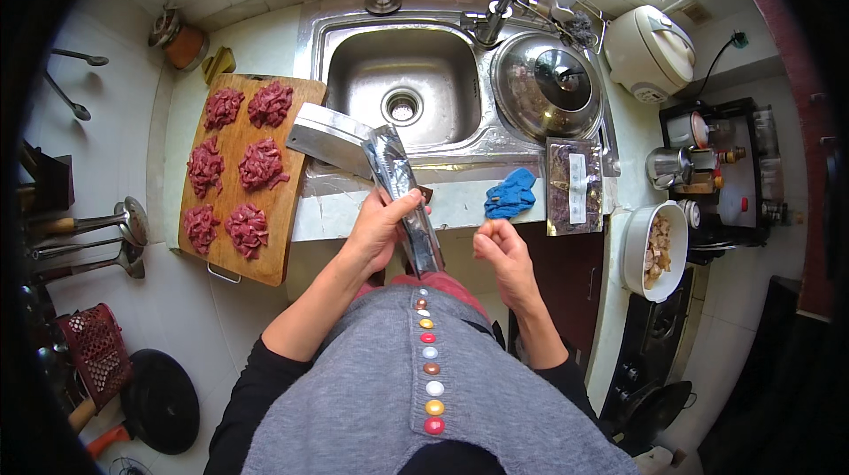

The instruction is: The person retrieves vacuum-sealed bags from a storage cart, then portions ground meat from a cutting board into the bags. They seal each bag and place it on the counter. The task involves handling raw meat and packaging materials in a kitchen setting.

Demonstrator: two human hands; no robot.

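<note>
My left hand (383,226) grips a long, narrow box (406,200), shiny and dark with a serrated strip along it, like a wrap dispenser. My right hand (505,254) is raised to the right of the box, thumb and fingertips pinched together; whether something thin is between them cannot be told. Just beyond it a crumpled blue cloth (511,194) lies on the counter edge. A cleaver (331,139) rests between the cutting board and the sink, partly hidden behind the box. Several piles of sliced raw meat (261,164) sit on the wooden cutting board (229,209).
Ahead is a steel sink (404,70), with a large lidded pan (549,87) on its right side. A sealed plastic pouch (574,186) lies at the counter edge. Farther right are a rice cooker (650,54) and a white dish of food pieces (637,249).
</note>
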